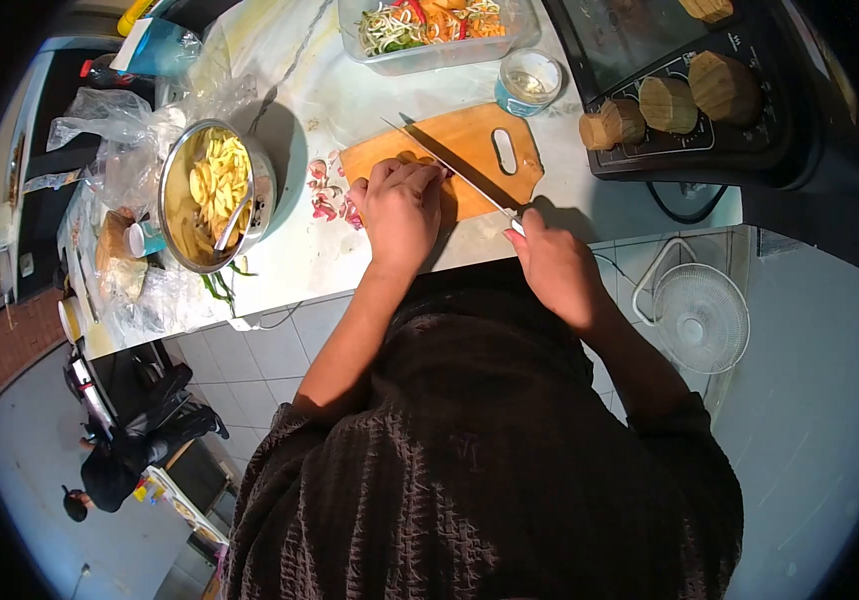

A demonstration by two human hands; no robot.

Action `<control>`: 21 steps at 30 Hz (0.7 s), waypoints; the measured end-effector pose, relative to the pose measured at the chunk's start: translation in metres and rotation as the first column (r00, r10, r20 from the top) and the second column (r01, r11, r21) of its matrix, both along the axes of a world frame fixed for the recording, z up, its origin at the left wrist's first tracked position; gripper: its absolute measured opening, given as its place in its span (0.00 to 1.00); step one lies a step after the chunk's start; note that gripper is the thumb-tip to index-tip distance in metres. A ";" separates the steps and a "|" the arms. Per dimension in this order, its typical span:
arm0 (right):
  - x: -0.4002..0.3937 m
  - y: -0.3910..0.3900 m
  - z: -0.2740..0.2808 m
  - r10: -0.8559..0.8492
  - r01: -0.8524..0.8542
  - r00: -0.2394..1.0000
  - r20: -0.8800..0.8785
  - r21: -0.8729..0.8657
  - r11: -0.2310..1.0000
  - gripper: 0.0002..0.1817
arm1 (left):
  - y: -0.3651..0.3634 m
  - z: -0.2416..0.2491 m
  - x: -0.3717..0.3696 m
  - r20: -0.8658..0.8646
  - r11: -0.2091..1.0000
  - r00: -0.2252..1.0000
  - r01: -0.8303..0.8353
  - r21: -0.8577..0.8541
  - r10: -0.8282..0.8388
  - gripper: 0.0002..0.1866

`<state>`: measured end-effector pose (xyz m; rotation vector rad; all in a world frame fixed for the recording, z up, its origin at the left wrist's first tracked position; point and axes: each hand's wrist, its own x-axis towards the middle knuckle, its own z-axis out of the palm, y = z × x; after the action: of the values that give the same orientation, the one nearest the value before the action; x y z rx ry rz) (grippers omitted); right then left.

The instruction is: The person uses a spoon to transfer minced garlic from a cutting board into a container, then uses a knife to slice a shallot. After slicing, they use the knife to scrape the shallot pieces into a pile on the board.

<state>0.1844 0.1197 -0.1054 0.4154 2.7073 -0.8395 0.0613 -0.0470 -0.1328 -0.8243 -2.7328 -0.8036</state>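
Note:
A wooden cutting board [470, 205] with an oval handle slot lies on the marble-look counter in front of me. My left hand [397, 212] presses on its left part, fingers curled together over a small reddish piece [440, 172] that they mostly cover. In my right hand [554, 258], at the board's near right corner, is the handle of a kitchen knife [460, 177]. Its long blade slants up and left across the board, passing right beside my left fingertips. Pinkish-red skins and small pieces [323, 192] are scattered on the counter just left of the board.
On the left stands a steel pot [265, 190] of yellow slices with a spoon, among plastic bags [115, 130]. Behind the board are a plastic container [425, 62] of cut vegetables and a small tub [528, 85]. A black appliance [690, 110] bears wooden blocks. A fan [695, 318] and a person [115, 470] are beyond.

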 end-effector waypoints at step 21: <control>0.017 0.009 -0.022 -0.054 0.054 0.998 -0.023 0.034 0.998 0.16 | 0.002 -0.003 0.003 -0.051 0.999 0.999 -0.002 0.041 0.004 0.08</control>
<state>0.2013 0.1289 -0.1275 0.4917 2.7459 -0.8166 0.0643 -0.0445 -0.1354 -0.8209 -2.6635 -0.8229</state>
